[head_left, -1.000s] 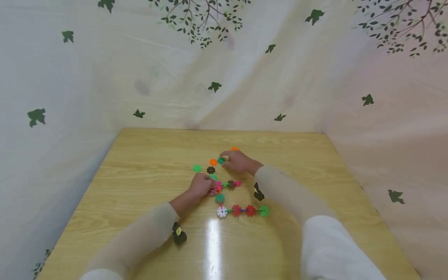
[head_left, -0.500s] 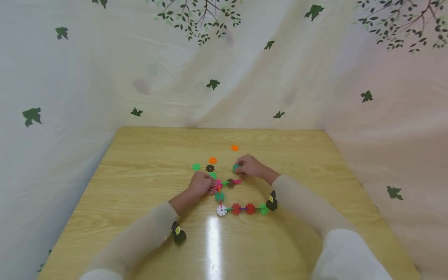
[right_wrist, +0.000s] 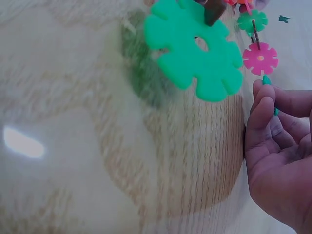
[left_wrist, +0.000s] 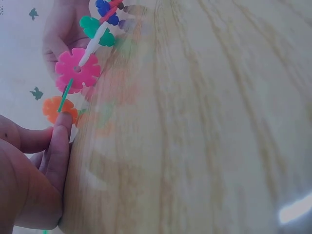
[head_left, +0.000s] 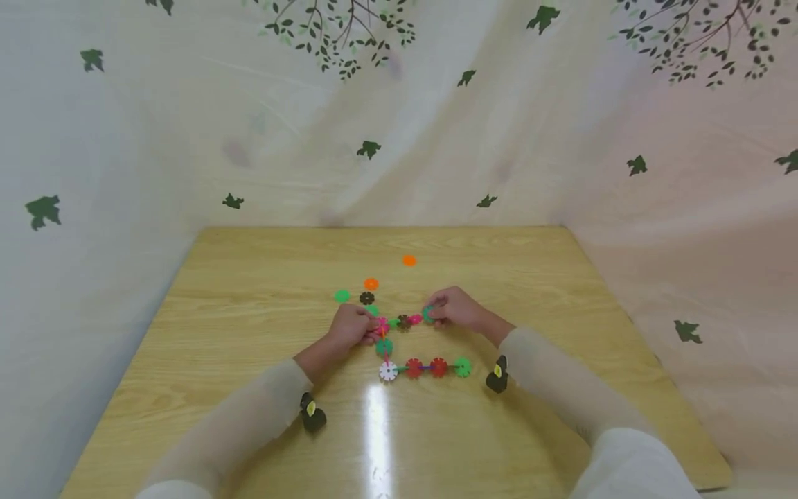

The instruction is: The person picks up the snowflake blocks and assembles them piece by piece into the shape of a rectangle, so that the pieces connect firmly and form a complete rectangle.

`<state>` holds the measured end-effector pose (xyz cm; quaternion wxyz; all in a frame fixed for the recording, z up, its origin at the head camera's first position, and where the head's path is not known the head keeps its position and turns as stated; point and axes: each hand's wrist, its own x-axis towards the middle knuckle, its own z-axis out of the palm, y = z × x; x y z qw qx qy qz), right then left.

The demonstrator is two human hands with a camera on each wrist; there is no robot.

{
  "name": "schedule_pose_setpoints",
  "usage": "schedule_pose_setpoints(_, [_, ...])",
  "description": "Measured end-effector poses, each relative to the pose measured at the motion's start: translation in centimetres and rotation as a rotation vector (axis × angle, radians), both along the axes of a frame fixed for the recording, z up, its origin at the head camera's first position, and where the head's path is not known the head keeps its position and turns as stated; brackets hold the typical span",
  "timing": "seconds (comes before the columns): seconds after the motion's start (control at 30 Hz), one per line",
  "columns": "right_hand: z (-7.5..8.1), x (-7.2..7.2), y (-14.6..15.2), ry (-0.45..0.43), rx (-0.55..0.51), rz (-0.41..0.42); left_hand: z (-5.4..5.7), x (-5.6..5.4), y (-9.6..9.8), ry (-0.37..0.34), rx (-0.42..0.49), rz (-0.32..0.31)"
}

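Observation:
Notched plastic interlocking discs are joined into a branched chain (head_left: pixel 384 346) on the table. Its front row runs from a white disc (head_left: pixel 388 371) through two red ones to a green disc (head_left: pixel 463 366). My left hand (head_left: pixel 351 326) pinches the chain near a pink disc (head_left: pixel 382 324); in the left wrist view its fingertips are at an orange disc (left_wrist: pixel 59 108). My right hand (head_left: pixel 458 309) pinches a teal disc (head_left: pixel 429 314) between thumb and fingers. In the right wrist view, that disc's edge meets the pink disc (right_wrist: pixel 261 58) at the back row's end.
Loose discs lie behind the chain: a light green disc (head_left: pixel 342 296), a dark brown disc (head_left: pixel 366 298), an orange disc (head_left: pixel 370 284) and another farther orange disc (head_left: pixel 409 260). A leaf-print cloth (head_left: pixel 399 118) hangs behind the wooden table (head_left: pixel 249 270).
My right hand has picked up the teal disc from among the loose discs and brought it right and nearer, to the back row's end. My left hand keeps its hold on the chain.

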<state>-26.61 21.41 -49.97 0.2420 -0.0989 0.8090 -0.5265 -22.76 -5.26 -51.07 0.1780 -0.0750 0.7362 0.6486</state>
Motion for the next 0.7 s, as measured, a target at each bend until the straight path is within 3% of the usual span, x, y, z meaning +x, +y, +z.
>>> schedule_pose_setpoints(0.4, [-0.3,0.0,-0.3,0.006,0.023,0.024,0.1,0.1,0.3,0.008,-0.007,0.021])
schedule_pose_setpoints(0.7, [-0.3,0.2,-0.9,0.011,-0.014,-0.024,-0.1,0.0,0.6,-0.001,-0.016,0.060])
